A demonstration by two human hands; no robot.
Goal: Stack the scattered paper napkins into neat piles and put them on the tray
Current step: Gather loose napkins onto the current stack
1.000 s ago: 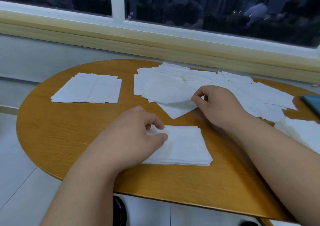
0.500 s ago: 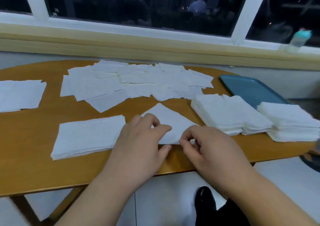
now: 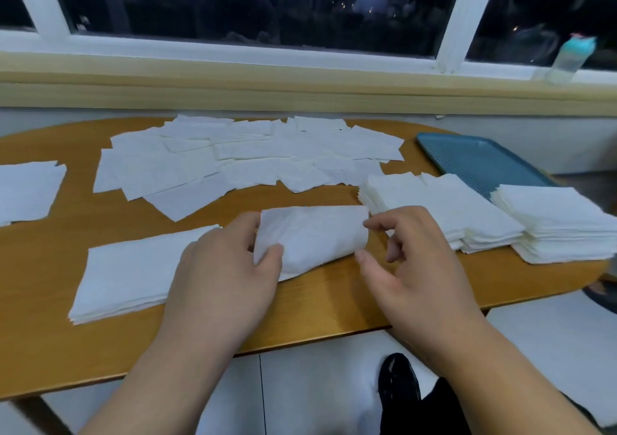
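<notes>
Left fingers (image 3: 246,225) pinch the napkin (image 3: 314,234) — right fingers (image 3: 387,221), loosely curled, just beside its edge.

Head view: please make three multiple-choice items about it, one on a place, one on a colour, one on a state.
1. Where does the bottle stand?
A. on the floor
B. on the windowsill
C. on a chair

2. What colour is the tray?
A. red
B. yellow
C. blue

3. What is the left hand doing?
A. pinching a napkin
B. lying flat, holding nothing
C. making an empty fist

Key:
1 B: the bottle stands on the white ledge below the glass.
2 C: the tray's meshed surface is blue.
3 A: thumb and fingers close on the napkin's raised left edge.
</notes>
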